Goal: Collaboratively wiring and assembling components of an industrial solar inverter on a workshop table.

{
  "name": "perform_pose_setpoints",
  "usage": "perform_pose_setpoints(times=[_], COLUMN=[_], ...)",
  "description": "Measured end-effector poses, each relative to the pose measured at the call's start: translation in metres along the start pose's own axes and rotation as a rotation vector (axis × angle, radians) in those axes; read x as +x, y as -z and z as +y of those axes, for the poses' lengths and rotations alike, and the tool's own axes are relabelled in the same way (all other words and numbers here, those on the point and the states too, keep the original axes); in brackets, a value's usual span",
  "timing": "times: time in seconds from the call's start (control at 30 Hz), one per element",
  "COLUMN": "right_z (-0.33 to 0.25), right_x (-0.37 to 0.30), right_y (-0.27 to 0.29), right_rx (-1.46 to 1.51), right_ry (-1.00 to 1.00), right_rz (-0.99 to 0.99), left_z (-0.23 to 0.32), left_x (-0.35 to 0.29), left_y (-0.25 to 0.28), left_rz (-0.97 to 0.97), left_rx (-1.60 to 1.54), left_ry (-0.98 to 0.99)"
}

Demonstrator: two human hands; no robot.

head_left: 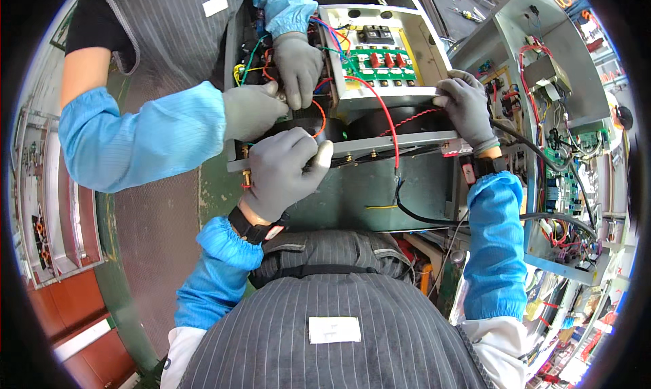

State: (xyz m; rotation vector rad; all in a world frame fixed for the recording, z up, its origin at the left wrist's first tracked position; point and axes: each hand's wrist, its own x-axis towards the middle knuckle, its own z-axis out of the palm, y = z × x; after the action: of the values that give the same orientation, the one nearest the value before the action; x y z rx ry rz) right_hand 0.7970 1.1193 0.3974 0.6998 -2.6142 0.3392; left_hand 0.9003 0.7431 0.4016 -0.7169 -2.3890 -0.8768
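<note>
Because the board tray (380, 94) has a red cable (392, 124) looping over its near edge, shifting the tray could snag that cable. Its near right corner lies at the right hand (466, 107), which pinches it; the left hand (285, 168) curls at the cabinet rim (420, 140), any hold hidden from me, beside a co-worker's 2 gloved hands (298, 67).

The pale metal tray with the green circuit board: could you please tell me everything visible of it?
The pale metal tray is rectangular and open-topped, with raised walls; the far one has round dark holes. It holds a green circuit board with three red components, and a black block beyond. It sits at a larger metal frame. A red wire passes over its near wall. The right hand touches its near right corner; grip firmness cannot be told.
</note>
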Motion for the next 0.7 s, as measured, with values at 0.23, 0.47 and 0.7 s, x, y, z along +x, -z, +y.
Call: perform_pose_setpoints(times=[0.23, 0.47, 0.7], right_z=[-0.006, -0.007, -0.008], right_x=[0.002, 0.000, 0.001], right_y=[0.004, 0.004, 0.006], right_rx=[-0.033, -0.052, -0.080], right_ry=[-0.019, -0.029, -0.010], right_rz=[-0.014, -0.004, -0.023], left_z=[0.000, 0.006, 0.050], left_x=[0.000, 0.005, 0.043], left_y=[-0.001, 0.003, -0.031], left_rz=[0.034, 0.043, -0.212], left_rx=[-0.016, 0.002, -0.086], left_ry=[-0.010, 0.014, -0.093])
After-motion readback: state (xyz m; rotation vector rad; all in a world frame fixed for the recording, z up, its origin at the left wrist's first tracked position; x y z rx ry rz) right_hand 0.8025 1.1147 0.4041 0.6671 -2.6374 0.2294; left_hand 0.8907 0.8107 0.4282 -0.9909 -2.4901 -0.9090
